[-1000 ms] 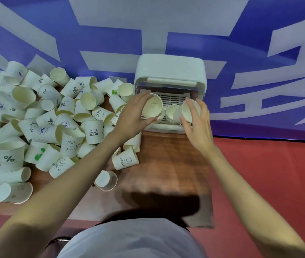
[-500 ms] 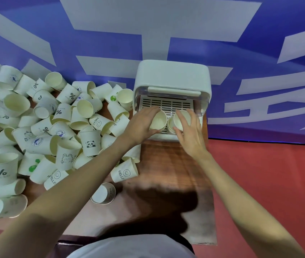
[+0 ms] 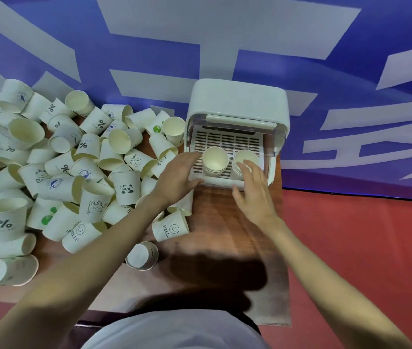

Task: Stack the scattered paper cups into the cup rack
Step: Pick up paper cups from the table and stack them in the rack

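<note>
1. Letting go was the change: a second before, each of my hands gripped a cup at the mouth of the rack (image 3: pixel 237 102), and now both cups stood inside it, rims up on the slotted tray.
2. The left stack (image 3: pixel 215 159) sat at the tray's front, left of middle; the right stack (image 3: pixel 244 159) stood just beside it. Each looked like several cups nested, judging by the rims showing below the top one.
3. That meant, as I judged it, one more pair was done and my hands were free for the next.
4. My left hand (image 3: pixel 179 176) hung empty with fingers straight and spread, by the rack's front left corner, close to the left stack but apart from it.
5. My right hand (image 3: pixel 252 187) was empty too, fingers loose and spread. Its fingertips lay over the right stack in this view; I could not tell whether they touched it.
6. The heap of loose cups (image 3: pixel 56 172) covered the table's left half up to the back edge, so most of the job remained.
</note>
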The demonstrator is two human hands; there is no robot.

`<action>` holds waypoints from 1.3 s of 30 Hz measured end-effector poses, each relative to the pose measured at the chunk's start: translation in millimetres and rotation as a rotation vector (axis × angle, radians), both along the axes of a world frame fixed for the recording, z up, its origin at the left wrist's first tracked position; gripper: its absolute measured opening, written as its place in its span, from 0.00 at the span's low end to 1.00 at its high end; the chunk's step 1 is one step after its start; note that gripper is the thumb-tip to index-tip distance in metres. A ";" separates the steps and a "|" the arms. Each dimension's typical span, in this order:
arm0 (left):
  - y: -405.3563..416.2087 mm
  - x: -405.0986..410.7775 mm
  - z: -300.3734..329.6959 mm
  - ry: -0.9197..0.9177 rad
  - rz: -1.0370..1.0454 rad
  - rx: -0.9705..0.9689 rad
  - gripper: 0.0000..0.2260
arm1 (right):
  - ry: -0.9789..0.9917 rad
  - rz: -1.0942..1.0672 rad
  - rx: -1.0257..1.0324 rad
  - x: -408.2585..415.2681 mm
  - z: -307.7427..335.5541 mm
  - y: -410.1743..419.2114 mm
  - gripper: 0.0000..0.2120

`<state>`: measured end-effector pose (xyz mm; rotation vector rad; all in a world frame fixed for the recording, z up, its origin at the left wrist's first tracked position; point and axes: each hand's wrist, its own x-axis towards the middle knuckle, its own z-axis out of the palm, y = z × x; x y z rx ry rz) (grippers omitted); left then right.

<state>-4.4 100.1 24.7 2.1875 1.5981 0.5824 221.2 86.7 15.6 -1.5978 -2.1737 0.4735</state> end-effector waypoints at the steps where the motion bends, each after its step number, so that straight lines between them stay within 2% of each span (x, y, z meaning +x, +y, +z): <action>1: -13.7 -8.1 0.0 -0.036 0.020 0.024 0.26 | 0.006 0.018 0.007 -5.2 -0.7 -9.4 0.24; 4: -61.7 -32.9 0.1 -0.103 0.064 0.021 0.19 | -0.012 0.096 -0.078 -26.4 -6.0 -37.1 0.21; 8: -118.6 -61.1 -6.5 -0.079 0.090 -0.081 0.17 | -0.084 0.142 -0.222 -57.3 -19.2 -64.3 0.22; 12: -153.2 -86.6 -13.4 -0.050 0.056 -0.176 0.15 | -0.041 0.046 -0.347 -82.2 -31.0 -85.6 0.21; 16: -166.7 -100.7 -16.9 -0.040 0.038 -0.152 0.14 | 0.071 -0.051 -0.462 -101.9 -38.0 -94.6 0.18; 21: -153.1 -106.2 -11.0 -0.004 0.126 -0.060 0.15 | 0.233 -0.223 -0.543 -123.9 -40.4 -96.9 0.14; 26: -103.6 -121.8 5.0 0.091 0.185 0.067 0.17 | 0.225 -0.303 -0.508 -135.6 -40.4 -98.6 0.13; 29: -71.1 -136.7 10.8 0.221 0.227 0.011 0.21 | 0.213 -0.324 -0.486 -140.0 -38.6 -102.2 0.12; 31: -57.5 -146.6 11.5 0.243 0.242 -0.020 0.21 | 0.229 -0.360 -0.490 -142.3 -36.2 -105.0 0.13; 35: -45.3 -157.3 10.8 0.253 0.232 -0.082 0.16 | 0.270 -0.398 -0.467 -142.5 -28.0 -111.1 0.12; 39: -42.9 -159.2 9.1 0.233 0.217 -0.089 0.10 | 0.231 -0.383 -0.417 -137.1 -15.2 -117.9 0.11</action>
